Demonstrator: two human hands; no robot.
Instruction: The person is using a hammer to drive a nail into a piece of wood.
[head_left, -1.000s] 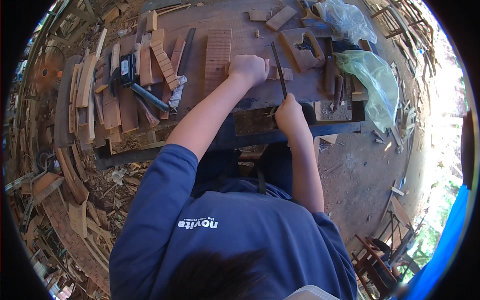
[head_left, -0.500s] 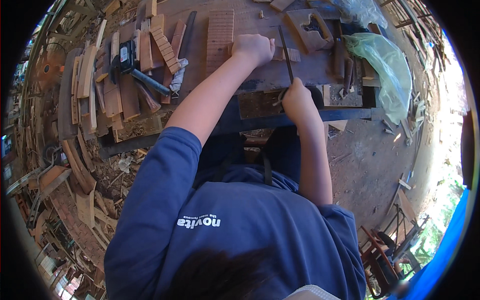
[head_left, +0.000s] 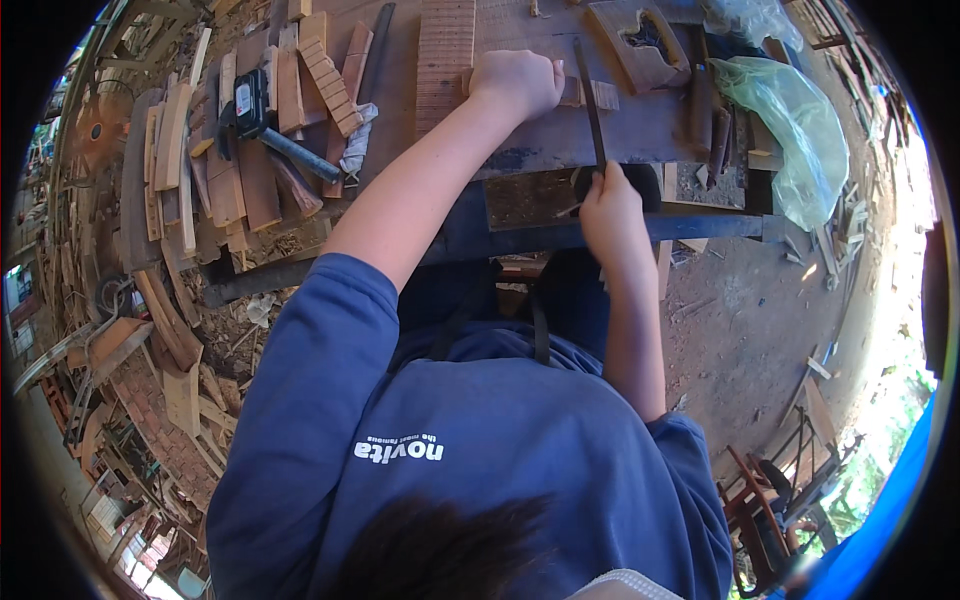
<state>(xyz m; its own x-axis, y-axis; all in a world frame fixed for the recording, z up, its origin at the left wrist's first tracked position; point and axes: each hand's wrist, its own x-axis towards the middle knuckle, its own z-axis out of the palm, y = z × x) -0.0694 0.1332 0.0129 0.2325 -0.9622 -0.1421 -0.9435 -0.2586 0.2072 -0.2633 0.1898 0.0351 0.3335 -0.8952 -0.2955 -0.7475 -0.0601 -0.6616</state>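
My left hand (head_left: pixel 515 84) is closed and pressed down on a small wooden strip (head_left: pixel 592 94) lying across the workbench (head_left: pixel 400 110). One end of the strip sticks out to the right of the fist. Just right of it, my right hand (head_left: pixel 613 212) grips the lower end of a long, narrow, dark file (head_left: pixel 590 105), which points away from me across the strip. The fingers hide the file's handle. A long wooden board with crosswise lines (head_left: pixel 445 65) lies left of my left hand. Farther right rests a wooden block with an irregular cutout (head_left: pixel 640 45).
Many wood offcuts (head_left: pixel 225 190) crowd the bench's left side, with a hammer (head_left: pixel 300 158) and a black case (head_left: pixel 252 100) among them. A pale green plastic bag (head_left: pixel 790 130) hangs over the right edge. An open recess (head_left: pixel 530 200) lies below my hands. Scrap wood litters the floor.
The whole view has shifted slightly. Against the bench, my right hand has come a little nearer to my body, still gripping the file. My left hand stays on the strip.
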